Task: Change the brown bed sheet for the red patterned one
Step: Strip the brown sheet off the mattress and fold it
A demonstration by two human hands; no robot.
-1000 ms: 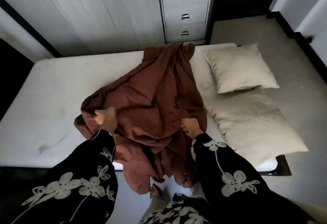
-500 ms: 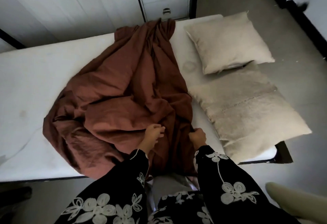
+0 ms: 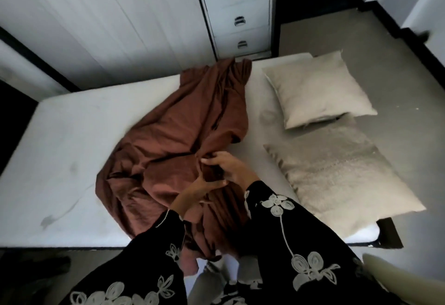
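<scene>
Brown sheet (image 3: 173, 150) lies bunched on the mattress (image 3: 72, 148), left hand (image 3: 204, 187) and right hand (image 3: 231, 168) gripping its folds; removal seems underway, next lifting it off.

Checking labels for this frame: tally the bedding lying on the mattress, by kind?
brown sheet: 1
pillows: 2
red patterned sheet: 0 in view
Total: 3
</scene>
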